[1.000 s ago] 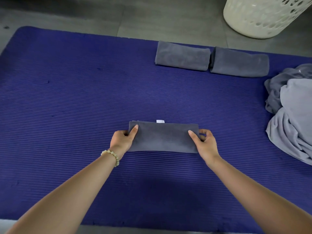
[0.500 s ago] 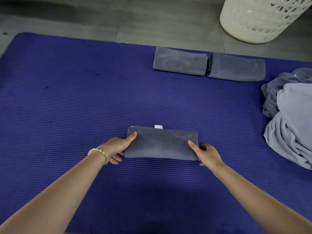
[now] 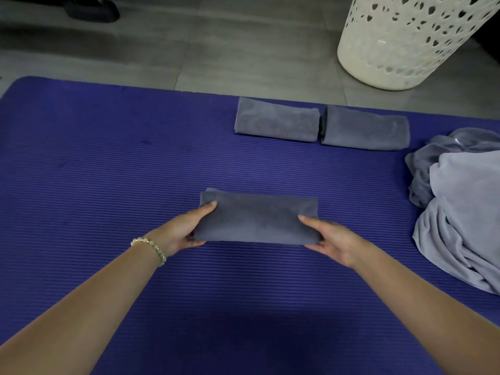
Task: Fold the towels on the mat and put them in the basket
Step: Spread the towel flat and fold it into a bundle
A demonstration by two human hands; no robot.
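Head view: folded towel [image 3: 257, 220] at frame centre, on or barely off the mat [image 3: 108, 171], pinched at both short ends by left hand [image 3: 184, 231] and right hand [image 3: 332, 242], thumbs on top, fingers curled beneath. Likely soft, light, floppy; best gripped there, layers together. Basket [image 3: 405, 50] at upper right.

single head view looks forward and down, close over the mat [image 3: 81, 185]

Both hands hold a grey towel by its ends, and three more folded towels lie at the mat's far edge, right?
Not three: the head view shows two, left folded towel and right folded towel, at the far edge of the mat. Left hand and right hand do hold the grey towel by its ends.
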